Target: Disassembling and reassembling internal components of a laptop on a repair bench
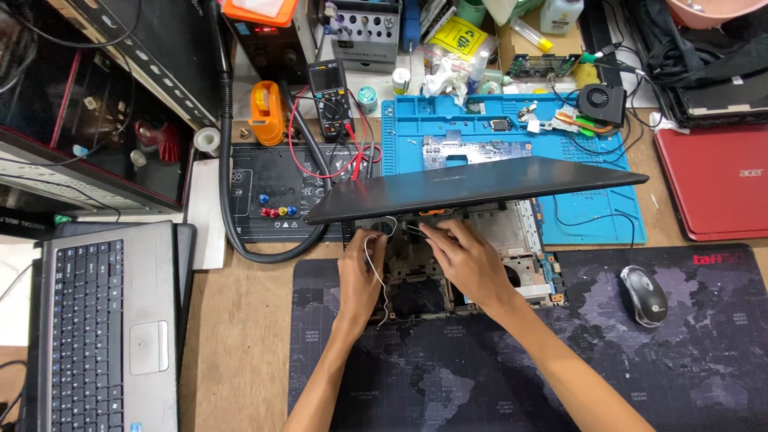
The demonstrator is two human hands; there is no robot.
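Even, bright overhead light; soft shadows under my hands (416, 268); sharp focus throughout; slight wide-angle bending at edges.

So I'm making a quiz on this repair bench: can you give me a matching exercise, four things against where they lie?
Things:
1. mouse
2. red laptop
3. grey laptop
4. multimeter

Places:
A. far left, keyboard showing
B. on the dark map mat, right of the hands
C. right edge, lid shut
D. back of the bench, behind the tilted screen

Pairs: 1-B, 2-C, 3-A, 4-D
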